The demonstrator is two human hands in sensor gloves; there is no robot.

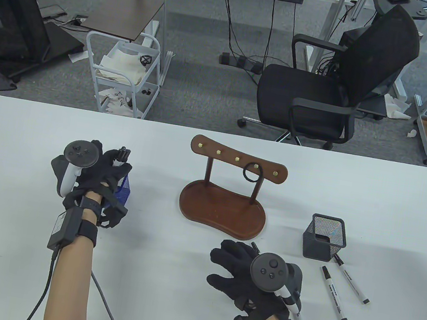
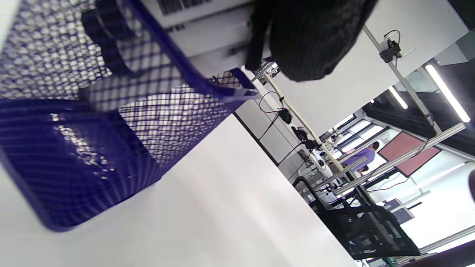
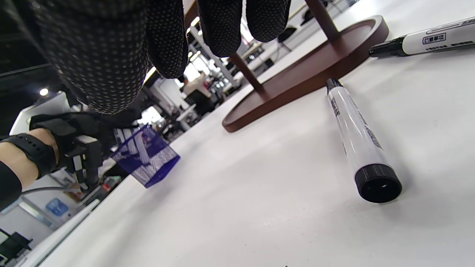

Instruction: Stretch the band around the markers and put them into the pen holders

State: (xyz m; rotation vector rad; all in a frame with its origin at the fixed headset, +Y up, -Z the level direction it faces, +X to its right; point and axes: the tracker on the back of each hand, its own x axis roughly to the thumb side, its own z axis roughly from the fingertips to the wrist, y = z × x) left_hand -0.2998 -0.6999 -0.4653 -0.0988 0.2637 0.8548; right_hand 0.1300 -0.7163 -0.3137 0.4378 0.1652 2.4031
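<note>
My left hand [image 1: 117,165] grips a bundle of white markers [image 1: 122,152] standing in the blue mesh pen holder [image 1: 124,190]. A black band [image 2: 105,44] shows around them through the mesh. My right hand [image 1: 220,268] hovers low over the table with its fingers [image 3: 222,26] relaxed and holding nothing. One marker [image 3: 352,129] lies under it, partly hidden in the table view. Two more markers [image 1: 334,294] [image 1: 351,280] lie beside the black mesh pen holder [image 1: 325,237]. Another black band [image 1: 252,172] hangs on a hook of the wooden stand [image 1: 225,210].
The wooden stand sits mid-table between my hands, its base [image 3: 308,70] close ahead of the right hand. A cable [image 1: 108,313] trails from my left wrist across the near table. An office chair [image 1: 330,85] and a cart [image 1: 122,72] stand beyond the far edge.
</note>
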